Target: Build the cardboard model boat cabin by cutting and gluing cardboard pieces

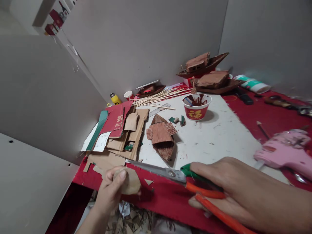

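Observation:
My left hand [110,187] pinches a small rounded piece of tan cardboard [131,182] between thumb and fingers, at the table's front edge. In my right hand [226,185] is a pair of scissors [172,173] with green and orange handles. Their blades point left and lie just above and beyond the cardboard piece; whether they touch it I cannot tell. A small triangular scrap [148,182] lies on the red cloth between the hands. Beyond the blades a brown cardboard model boat [162,136] with a roofed cabin sits on the white board.
Cardboard sheets [143,120] are stacked at left. A red paper bowl [197,107] with brown paint stands behind the boat. More model boats [202,65], wooden sticks [163,96] and a yellow bottle [115,98] are at the back. A pink glue gun [285,149] lies right. Scraps [136,219] fill the space below.

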{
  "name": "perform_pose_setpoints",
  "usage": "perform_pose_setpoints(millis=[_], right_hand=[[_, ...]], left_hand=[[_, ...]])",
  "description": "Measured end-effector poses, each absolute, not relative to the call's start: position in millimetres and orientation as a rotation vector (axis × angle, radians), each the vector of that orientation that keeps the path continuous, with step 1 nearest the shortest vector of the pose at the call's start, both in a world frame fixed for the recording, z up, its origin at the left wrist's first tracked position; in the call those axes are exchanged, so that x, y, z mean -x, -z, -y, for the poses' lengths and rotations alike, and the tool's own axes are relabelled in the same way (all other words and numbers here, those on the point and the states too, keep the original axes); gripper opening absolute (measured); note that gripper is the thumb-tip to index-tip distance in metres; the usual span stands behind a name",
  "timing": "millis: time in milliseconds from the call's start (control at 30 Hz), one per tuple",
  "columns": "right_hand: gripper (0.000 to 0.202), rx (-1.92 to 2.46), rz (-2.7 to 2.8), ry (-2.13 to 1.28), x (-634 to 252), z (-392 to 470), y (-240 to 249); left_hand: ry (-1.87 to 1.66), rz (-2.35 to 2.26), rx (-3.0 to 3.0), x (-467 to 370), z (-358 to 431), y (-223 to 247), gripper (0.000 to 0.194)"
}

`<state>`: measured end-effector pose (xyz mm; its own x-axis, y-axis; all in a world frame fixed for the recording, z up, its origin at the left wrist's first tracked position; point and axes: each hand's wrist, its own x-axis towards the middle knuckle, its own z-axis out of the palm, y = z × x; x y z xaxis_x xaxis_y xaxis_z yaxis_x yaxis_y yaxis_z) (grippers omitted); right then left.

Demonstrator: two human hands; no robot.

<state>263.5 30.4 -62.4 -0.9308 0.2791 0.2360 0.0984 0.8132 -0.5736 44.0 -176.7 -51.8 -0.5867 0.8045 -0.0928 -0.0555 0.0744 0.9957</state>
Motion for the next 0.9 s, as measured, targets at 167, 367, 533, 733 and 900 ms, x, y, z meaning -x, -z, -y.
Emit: perform_pose_setpoints(millis=[167,367,533,733,900], right_hand=[[0.027,0.283,2.696,-0.825,-262,-33,67],[0.027,0.270,2.736,-0.756,-260,-34,67],[0.029,0.236,2.726,-0.728,-260,-35,70],[0.029,0.223,2.703,-0.698,-259,-36,69],[0.027,0.186,2.665,-0.726,-258,-38,72]], left_hand=[[-1.688,-1.830,-0.855,-19,155,49,0.031],[-1.550,-1.988,-1.096,1,124,37,0.034],[-1.308,-2.084,-1.246,8,113,37,0.033],[-1.134,-2.035,-1.257,-8,139,22,0.035],[-1.122,-1.873,-1.170,-18,153,29,0.034]])
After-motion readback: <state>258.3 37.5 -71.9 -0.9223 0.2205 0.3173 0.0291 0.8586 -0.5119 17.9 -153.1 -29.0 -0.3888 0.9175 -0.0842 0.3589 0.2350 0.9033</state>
